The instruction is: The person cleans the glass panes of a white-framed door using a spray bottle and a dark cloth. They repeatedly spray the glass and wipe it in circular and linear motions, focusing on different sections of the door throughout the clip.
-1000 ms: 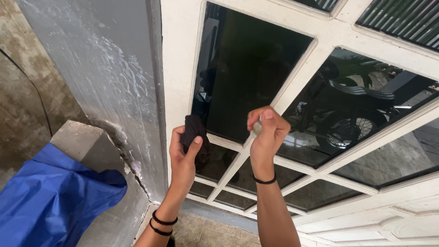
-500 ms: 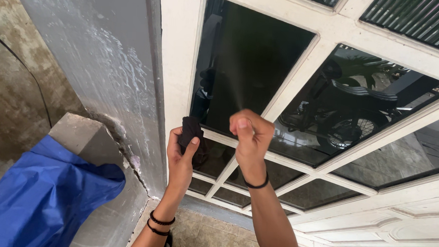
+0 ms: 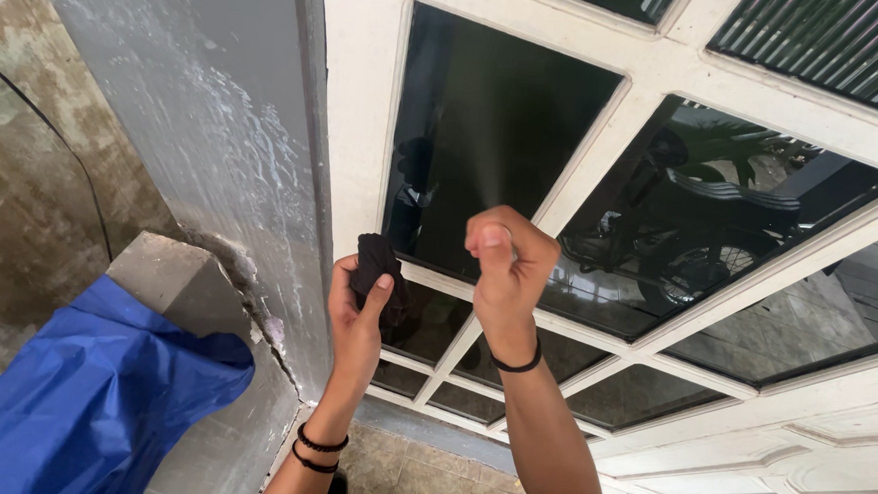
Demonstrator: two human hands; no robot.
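Currently, entries run from the left of the frame to the right.

Blue sheet: crumpled plastic at lower left, draped over a grey concrete ledge; well apart from both hands.
Grey wall: upper left to centre, streaked with white residue, cracked near the ledge.
Left hand: lower centre; fingers curled shut round a bunched dark cloth, thumb pressed on its face. Cloth sits just beside the lower rail of the tall pane, contact not confirmable.
Tall glass pane: upper centre, dark and reflective, set in a white frame.
Right hand: centre; fingers clenched round a small object almost fully hidden in the fist, apparently a sprayer. A faint mist line rises from the fist toward the tall pane.
Right panes: centre right, reflecting a parked motorcycle.
Containers: only the concealed sprayer; its contents and fill level cannot be seen.
Risk, overspray: judged likely that mist lands on the frame or drifts back, since the fist is held off the glass.
Risk, streaking: liquid may run down to the lower rail if the cloth stays low.
Risk, grip: a wetted fist could let the small object slip.
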